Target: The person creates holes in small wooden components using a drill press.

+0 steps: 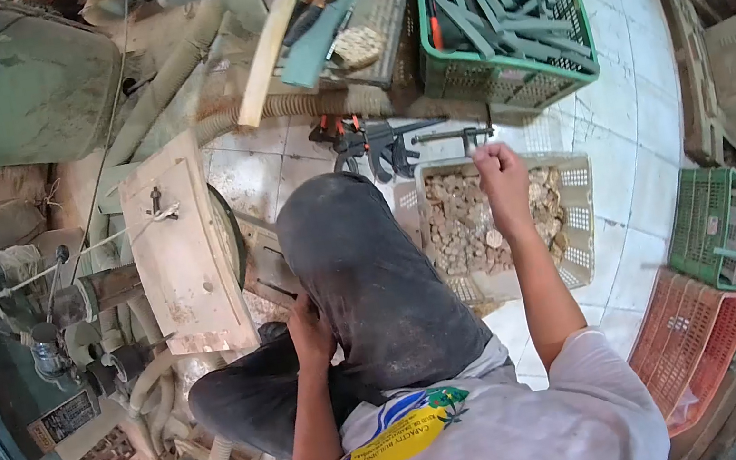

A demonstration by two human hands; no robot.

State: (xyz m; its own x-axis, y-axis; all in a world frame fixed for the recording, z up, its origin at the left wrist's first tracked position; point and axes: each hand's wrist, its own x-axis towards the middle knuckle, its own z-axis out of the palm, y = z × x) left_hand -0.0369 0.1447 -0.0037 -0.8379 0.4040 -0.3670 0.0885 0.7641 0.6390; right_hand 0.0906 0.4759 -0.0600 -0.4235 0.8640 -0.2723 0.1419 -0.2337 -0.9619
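Observation:
My right hand [501,172] is raised over a pale plastic crate [584,220] filled with small tan pieces [467,219]. Its fingers are curled together near the handle of a metal clamp [454,133]; whatever they may hold is too small to make out. My left hand [309,334] rests beside my bent knee in dark trousers, close to the lower edge of a wooden board [185,259] on the machine. The fingers of that hand are partly hidden by the leg. Black clamps with red tips [369,145] lie on the tiled floor ahead of my knee.
A green crate [512,77] of grey-green strips stands ahead. Left of it, a bench holds pliers [318,2] and a wooden strip [271,43]. Another green crate [704,225] and a red crate [683,334] are at the right. Hoses [164,98] and machinery fill the left.

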